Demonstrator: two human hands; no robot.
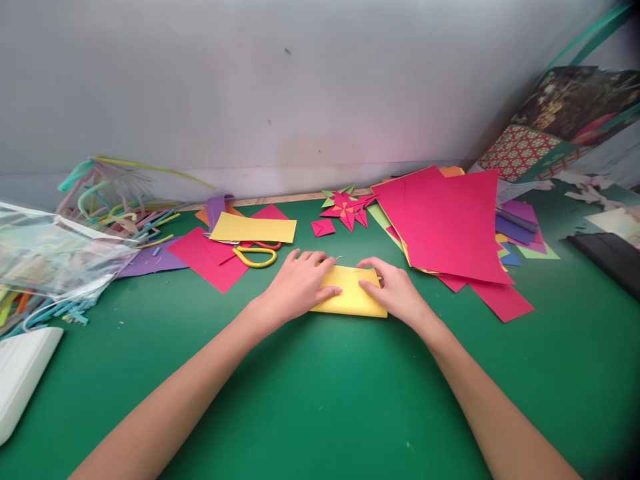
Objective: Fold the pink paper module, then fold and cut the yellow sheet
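Note:
A folded yellow paper lies on the green table in the middle of the view. At its left end, my left hand has its thumb on top and its fingers along the far edge. My right hand grips the right end, thumb on the paper and fingers curled at the far corner. Beyond the paper are a small red folded square and red and green folded paper stars. Yellow-handled scissors lie to the left, partly under a yellow strip.
Large red sheets are stacked at the right, with coloured scraps around them. At the far left are a clear plastic bag, colourful strips and a white object. A dark flat object and a patterned bag are at the right.

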